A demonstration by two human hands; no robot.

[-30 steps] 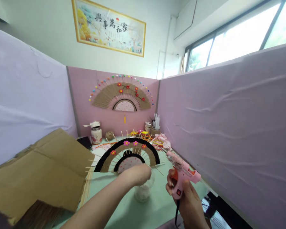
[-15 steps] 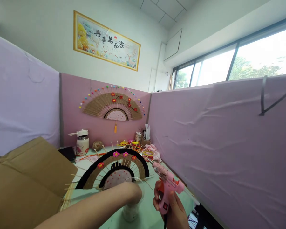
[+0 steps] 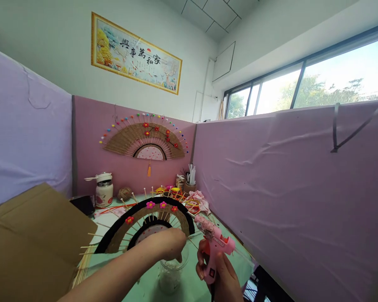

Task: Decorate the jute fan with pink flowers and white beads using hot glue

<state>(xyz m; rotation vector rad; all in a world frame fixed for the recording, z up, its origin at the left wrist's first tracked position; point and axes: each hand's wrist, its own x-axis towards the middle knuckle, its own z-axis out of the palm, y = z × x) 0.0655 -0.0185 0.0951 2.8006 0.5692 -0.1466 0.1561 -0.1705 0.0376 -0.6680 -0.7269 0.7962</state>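
Observation:
My right hand (image 3: 219, 268) grips a pink hot glue gun (image 3: 213, 247) by its handle, nozzle pointing up and to the left. A clear glue stick (image 3: 244, 256) juts from the gun's back. At the mouth of a clear plastic jar (image 3: 170, 279), my left hand (image 3: 175, 246) bends downward with its fingers drawn together; what they hold, if anything, is hidden. Small whitish contents fill part of the jar. Behind it stands a half-round fan (image 3: 116, 233) with a black rim, brown band, sticks and felt-like flowers; my left forearm covers part of its dotted centre.
A larger decorated fan (image 3: 129, 142) hangs on the pink partition. Along the back stand a white jar (image 3: 104, 195), a twine ball (image 3: 124, 193) and a pot of white sticks (image 3: 190, 184). Cardboard (image 3: 34, 239) leans at left over thin sticks.
My left hand has risen out of the jar to its rim. The glue gun stays in my right hand near the fan's right end. The view has shifted slightly.

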